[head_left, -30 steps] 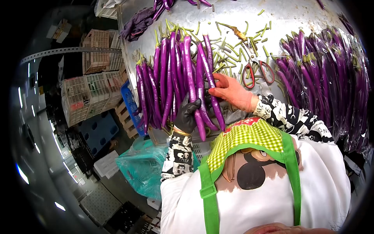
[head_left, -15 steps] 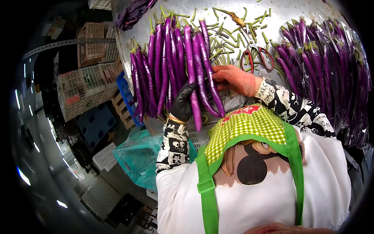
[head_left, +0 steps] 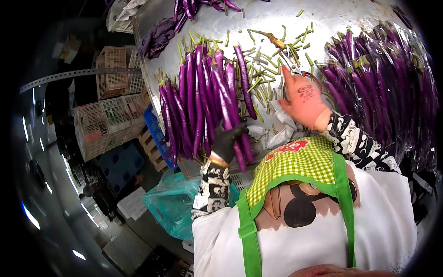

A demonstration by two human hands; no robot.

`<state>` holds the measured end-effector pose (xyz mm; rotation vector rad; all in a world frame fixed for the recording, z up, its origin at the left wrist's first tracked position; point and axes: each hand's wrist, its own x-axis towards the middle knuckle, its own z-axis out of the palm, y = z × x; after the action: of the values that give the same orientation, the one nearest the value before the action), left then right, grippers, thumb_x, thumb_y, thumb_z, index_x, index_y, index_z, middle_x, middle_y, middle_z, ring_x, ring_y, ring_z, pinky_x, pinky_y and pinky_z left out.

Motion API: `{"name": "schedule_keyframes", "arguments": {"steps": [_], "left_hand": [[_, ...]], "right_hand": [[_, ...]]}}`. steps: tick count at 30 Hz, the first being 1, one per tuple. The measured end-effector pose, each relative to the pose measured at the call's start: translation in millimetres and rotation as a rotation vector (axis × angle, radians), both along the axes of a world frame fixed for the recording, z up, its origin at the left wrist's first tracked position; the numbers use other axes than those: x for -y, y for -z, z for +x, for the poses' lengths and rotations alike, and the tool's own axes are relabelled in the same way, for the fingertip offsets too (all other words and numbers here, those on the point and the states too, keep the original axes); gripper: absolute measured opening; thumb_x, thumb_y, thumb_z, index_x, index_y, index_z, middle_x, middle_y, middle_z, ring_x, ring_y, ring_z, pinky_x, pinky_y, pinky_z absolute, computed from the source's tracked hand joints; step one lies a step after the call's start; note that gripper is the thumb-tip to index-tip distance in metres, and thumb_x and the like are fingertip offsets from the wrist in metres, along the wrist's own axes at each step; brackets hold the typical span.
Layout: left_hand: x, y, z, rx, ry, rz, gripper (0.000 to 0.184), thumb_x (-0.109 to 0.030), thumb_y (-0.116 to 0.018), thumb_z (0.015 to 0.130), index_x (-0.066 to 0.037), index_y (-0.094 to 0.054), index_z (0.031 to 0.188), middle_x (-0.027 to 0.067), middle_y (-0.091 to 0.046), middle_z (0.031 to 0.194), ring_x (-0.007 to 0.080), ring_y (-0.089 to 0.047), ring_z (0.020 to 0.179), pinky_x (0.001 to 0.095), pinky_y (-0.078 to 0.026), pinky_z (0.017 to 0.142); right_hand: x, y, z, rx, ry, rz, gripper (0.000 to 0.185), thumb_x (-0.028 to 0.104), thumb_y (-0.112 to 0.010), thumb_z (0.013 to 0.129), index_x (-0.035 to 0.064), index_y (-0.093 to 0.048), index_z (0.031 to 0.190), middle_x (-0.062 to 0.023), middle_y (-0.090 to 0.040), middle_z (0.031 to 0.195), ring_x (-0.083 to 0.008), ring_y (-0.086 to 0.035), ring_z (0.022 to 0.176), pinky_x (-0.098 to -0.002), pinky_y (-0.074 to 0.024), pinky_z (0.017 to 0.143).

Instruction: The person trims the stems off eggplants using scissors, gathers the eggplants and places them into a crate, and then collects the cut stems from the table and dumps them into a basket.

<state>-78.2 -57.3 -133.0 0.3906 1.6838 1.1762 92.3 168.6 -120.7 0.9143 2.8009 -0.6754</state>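
Observation:
My left hand (head_left: 227,140), in a black glove, is wrapped round the lower part of a few long purple eggplants (head_left: 225,99). A single eggplant (head_left: 244,83) lies just right of them, and more eggplants (head_left: 171,115) lie side by side to the left. My right hand (head_left: 302,98), in an orange-pink glove, is over the red-handled scissors (head_left: 315,78), with thumb and forefinger apart. It covers most of the scissors, so contact with them cannot be made out.
Cut green stems (head_left: 263,69) litter the metal table (head_left: 230,27). Bagged eggplants (head_left: 383,92) lie at the right, a dark cloth (head_left: 157,39) at the upper left. Crumpled plastic (head_left: 281,129) is near the apron. Crates (head_left: 108,115) and a teal bag (head_left: 173,203) are off the table's left side.
My right hand has left the eggplants and moved right to the scissors. My left hand has closed round a few eggplants, and one eggplant now lies apart from them.

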Motion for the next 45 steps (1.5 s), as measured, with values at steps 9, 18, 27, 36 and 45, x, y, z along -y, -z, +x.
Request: {"name": "schedule_keyframes", "arguments": {"steps": [9,18,27,36,45], "left_hand": [[16,-46,-3,-0.009,-0.178,0.036,0.041,-0.002,-0.070,0.084,0.001,-0.056,0.123,0.0089,-0.069,0.097,0.0186,-0.069,0.081,0.0316,-0.057,0.074],[48,-51,-21,0.145,-0.136,-0.079,0.042,-0.002,-0.064,0.082,-0.002,-0.061,0.124,0.0104,-0.071,0.106,0.0236,-0.069,0.093,0.0388,-0.057,0.087],[73,-67,-42,0.039,-0.014,-0.135,0.055,-0.006,-0.076,0.074,0.005,-0.058,0.125,0.0109,-0.072,0.090,0.0196,-0.070,0.075,0.0324,-0.059,0.074],[100,-88,-54,-0.066,0.047,-0.234,0.056,-0.002,-0.079,0.070,0.006,-0.060,0.122,0.0124,-0.071,0.095,0.0206,-0.070,0.081,0.0342,-0.057,0.075],[78,-117,-45,-0.136,0.162,-0.302,0.055,-0.002,-0.081,0.068,0.005,-0.063,0.119,0.0083,-0.069,0.093,0.0142,-0.064,0.072,0.0294,-0.052,0.066]], "right_hand": [[-37,35,19,0.276,0.143,-0.004,0.071,0.039,-0.067,0.087,-0.0016,-0.041,0.139,-0.0219,-0.064,0.116,-0.0351,-0.067,0.102,-0.0435,-0.0546,0.085],[-36,30,40,-0.032,0.229,-0.424,0.061,0.018,-0.065,0.080,-0.0058,-0.044,0.132,-0.0144,-0.068,0.090,-0.0261,-0.067,0.080,-0.0374,-0.0511,0.074],[-29,-9,31,-0.286,-0.043,-1.045,0.081,0.055,-0.077,0.083,0.0002,-0.047,0.135,-0.0137,-0.062,0.103,-0.0186,-0.059,0.093,-0.0336,-0.0482,0.084],[-35,-7,11,-0.187,-0.326,-0.865,0.083,0.060,-0.072,0.084,-0.0023,-0.049,0.134,-0.0212,-0.064,0.113,-0.0295,-0.064,0.101,-0.0383,-0.0500,0.088],[-28,2,12,-0.220,-0.378,-0.760,0.052,0.043,-0.068,0.092,-0.0001,-0.055,0.119,-0.0194,-0.067,0.096,-0.0332,-0.066,0.089,-0.0420,-0.0499,0.076]]}}
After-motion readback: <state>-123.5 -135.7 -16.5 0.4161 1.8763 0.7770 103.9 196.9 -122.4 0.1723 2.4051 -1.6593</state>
